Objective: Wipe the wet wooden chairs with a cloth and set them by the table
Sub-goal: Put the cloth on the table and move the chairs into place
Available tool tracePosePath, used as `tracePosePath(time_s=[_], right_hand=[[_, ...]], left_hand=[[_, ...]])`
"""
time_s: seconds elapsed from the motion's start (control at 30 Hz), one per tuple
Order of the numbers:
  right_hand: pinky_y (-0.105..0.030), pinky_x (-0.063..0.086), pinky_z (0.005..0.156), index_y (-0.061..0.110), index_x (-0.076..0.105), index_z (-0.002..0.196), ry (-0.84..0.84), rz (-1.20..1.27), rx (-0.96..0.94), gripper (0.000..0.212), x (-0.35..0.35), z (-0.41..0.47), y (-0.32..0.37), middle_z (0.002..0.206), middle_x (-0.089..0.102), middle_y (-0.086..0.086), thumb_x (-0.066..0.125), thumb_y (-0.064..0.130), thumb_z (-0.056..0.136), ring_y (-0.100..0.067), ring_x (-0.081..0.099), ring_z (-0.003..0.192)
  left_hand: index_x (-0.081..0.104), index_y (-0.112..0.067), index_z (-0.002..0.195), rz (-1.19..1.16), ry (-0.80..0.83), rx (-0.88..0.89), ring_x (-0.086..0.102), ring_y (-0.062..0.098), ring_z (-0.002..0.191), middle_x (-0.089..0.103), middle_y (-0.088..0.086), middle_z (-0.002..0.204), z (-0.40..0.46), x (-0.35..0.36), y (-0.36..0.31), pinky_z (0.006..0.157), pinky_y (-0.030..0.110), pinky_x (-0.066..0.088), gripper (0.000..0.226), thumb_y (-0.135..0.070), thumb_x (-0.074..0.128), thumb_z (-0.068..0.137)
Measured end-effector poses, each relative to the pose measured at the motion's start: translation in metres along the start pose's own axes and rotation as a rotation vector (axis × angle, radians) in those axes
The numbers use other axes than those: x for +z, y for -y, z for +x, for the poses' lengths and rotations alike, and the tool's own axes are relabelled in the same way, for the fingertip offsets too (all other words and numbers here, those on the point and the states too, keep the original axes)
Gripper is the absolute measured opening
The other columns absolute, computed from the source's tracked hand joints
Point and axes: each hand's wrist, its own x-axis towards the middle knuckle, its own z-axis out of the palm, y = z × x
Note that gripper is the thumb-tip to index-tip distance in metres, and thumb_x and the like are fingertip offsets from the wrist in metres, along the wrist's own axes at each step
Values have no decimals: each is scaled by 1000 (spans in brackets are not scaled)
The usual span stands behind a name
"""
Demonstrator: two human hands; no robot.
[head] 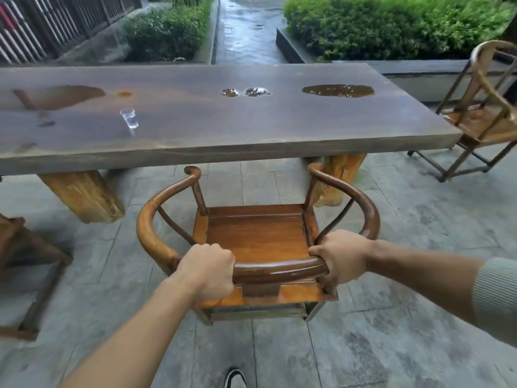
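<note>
A wooden armchair (257, 236) with a curved, horseshoe-shaped back rail stands on the stone floor right in front of me, its seat facing the long wooden table (212, 141). My left hand (207, 271) is closed around the back rail on the left. My right hand (341, 257) grips the same rail on the right. The chair's front arm tips sit just short of the table's near edge. No cloth is in view.
A clear glass (129, 118) stands on the tabletop, which holds several puddles (338, 91). Another wooden chair (486, 113) stands at the table's right end, and part of a third (25, 264) is at the left. Thick table legs (84, 196) flank the gap ahead. My shoe (235, 378) shows below.
</note>
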Motion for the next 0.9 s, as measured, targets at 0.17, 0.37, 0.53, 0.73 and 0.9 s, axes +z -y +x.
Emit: tracePosePath(time_s=[0.17,0.37,0.53,0.73,0.9], right_hand=[[-32,56,69,31,56,93,5,-60,-5,29,-16,6,-48,77,64,9,63,52,74,-12,62,69],[-24,50,60,37,45,84,-54,-49,-55,21,-1,7,-70,66,54,13,57,52,76,-6,53,58],[-20,29,47,38,43,83,-159,-76,-56,24,2,4,-68,58,48,11,47,58,71,-4,43,48],[-21,28,46,36,41,79,-219,-36,-75,21,2,18,-59,59,51,10,45,56,70,-7,47,49],[-24,34,46,35,42,80,-223,-30,-71,25,7,18,-57,60,52,9,41,59,72,-8,50,50]], left_hand=[[53,-26,63,-46,-22,1,50,10,48,54,-11,56,31,-8,-20,48,25,39,15,-40,51,67],[48,-26,63,4,57,65,46,11,48,49,-10,56,43,-15,-24,50,29,47,21,-47,50,66],[54,-26,64,-75,145,105,54,8,48,55,-10,56,44,-27,-20,47,27,53,19,-43,54,72],[52,-27,61,-100,161,111,56,9,46,56,-10,54,46,-30,3,47,25,54,21,-46,52,71],[52,-27,61,-136,185,121,57,9,46,57,-10,54,45,-26,4,46,24,54,21,-45,53,72]])
